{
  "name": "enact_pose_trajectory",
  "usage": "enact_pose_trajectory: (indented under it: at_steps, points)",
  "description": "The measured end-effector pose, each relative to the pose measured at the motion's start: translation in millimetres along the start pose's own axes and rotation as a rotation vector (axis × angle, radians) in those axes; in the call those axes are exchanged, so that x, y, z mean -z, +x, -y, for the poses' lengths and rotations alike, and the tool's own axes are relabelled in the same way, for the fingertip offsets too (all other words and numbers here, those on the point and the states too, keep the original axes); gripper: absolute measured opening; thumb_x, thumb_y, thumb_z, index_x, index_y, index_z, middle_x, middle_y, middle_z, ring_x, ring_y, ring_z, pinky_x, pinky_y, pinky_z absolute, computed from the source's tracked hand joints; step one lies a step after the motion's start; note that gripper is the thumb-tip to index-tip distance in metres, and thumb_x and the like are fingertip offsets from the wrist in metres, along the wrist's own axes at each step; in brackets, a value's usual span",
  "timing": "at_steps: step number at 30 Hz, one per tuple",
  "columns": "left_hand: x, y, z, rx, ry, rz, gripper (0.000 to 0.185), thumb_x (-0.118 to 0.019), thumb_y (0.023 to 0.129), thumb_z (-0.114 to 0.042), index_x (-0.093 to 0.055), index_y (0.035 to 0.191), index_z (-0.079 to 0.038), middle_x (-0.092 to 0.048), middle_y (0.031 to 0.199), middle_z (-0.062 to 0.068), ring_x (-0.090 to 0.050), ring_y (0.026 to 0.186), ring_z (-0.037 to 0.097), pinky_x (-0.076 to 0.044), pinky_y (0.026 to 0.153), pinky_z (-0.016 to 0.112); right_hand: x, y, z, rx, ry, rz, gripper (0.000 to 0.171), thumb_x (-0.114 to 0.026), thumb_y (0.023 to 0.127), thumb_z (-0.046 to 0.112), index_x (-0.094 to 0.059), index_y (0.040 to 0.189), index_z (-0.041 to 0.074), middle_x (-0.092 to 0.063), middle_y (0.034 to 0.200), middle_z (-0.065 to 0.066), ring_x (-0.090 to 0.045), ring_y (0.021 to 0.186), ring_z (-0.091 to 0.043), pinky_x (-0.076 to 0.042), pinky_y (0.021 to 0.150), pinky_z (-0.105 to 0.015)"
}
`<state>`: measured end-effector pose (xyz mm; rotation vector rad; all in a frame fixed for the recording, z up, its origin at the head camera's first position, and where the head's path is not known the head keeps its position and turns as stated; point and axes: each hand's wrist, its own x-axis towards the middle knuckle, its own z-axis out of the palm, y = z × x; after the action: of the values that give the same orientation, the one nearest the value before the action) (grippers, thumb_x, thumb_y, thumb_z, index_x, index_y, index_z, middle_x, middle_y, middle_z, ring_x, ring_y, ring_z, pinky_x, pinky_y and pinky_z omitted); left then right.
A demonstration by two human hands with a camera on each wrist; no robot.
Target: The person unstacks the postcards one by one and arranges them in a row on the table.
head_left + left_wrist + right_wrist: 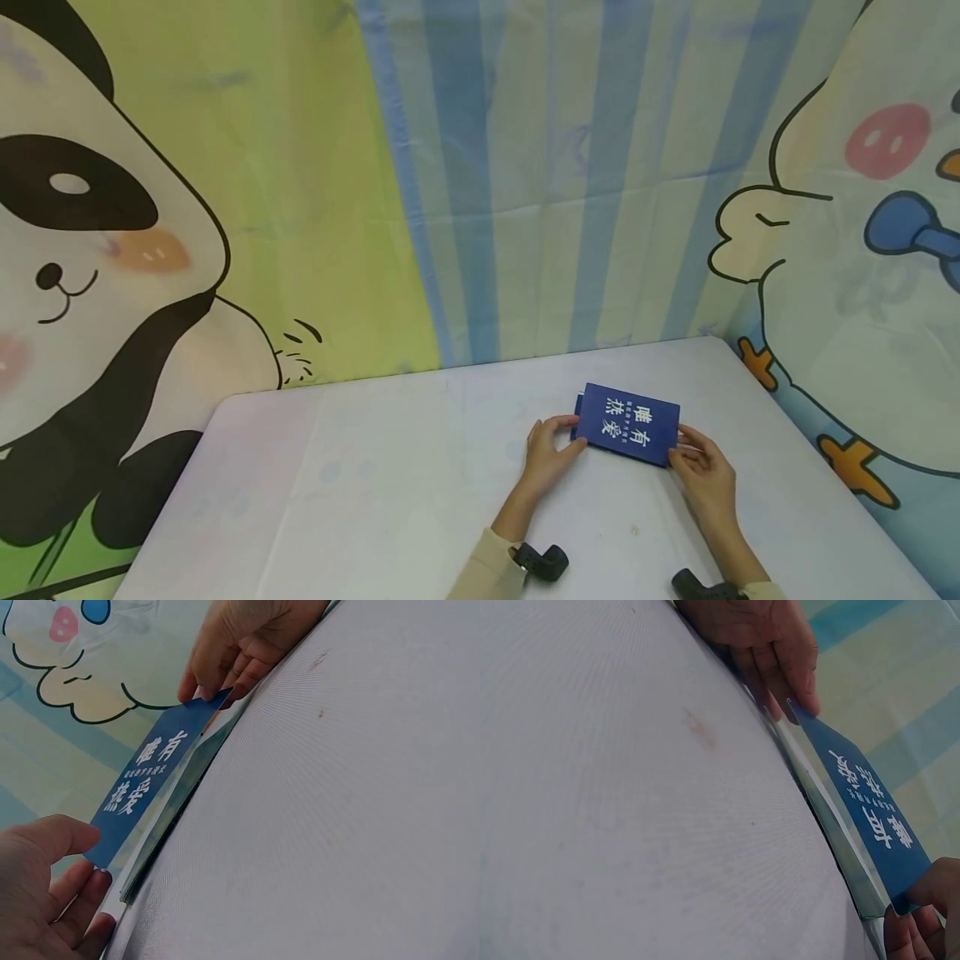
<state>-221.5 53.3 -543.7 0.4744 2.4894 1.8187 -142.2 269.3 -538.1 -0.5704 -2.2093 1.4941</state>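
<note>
Card (628,423), blue, between left grip (546,458) and right grip (708,482), each pinching one end

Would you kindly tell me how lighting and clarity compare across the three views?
Head: bright, fairly even light, large characters on the card readable; left wrist: dimmer, steeply tilted, with fine moiré-like lines on the table; right wrist: also dim and tilted, the left hand rather dark.

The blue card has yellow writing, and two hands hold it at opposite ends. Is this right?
The writing is white, not yellow, as the head view shows; the left hand and right hand do hold the blue card at opposite ends.
</note>
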Motion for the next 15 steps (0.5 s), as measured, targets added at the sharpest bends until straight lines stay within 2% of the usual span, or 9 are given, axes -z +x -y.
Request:
enact_pose_trajectory:
  at_steps: [9,15]
  points:
    - [-0.2,-0.5,1.5,-0.054,-0.032,-0.022,0.033,-0.074,0.082,-0.013,-0.065,0.113,-0.008,-0.071,0.101,0.001,-0.062,0.105,0.016,-0.013,0.118,0.049,0.9,0.3,0.6,-0.021,0.024,-0.001,0.044,-0.062,0.093,0.006,-0.053,0.136,0.006,-0.055,0.119,-0.009,-0.053,0.081,0.009,-0.045,0.069,-0.005]
    - [-0.2,-2.0,0.4,-0.043,-0.048,-0.027,0.042,-0.076,0.079,-0.01,-0.062,0.119,-0.008,-0.07,0.097,0.001,-0.06,0.107,0.018,-0.012,0.118,0.049,1.3,-0.2,0.6,-0.027,0.048,0.012,0.044,-0.062,0.092,0.003,-0.054,0.135,0.006,-0.055,0.118,-0.008,-0.054,0.08,0.008,-0.046,0.069,-0.006]
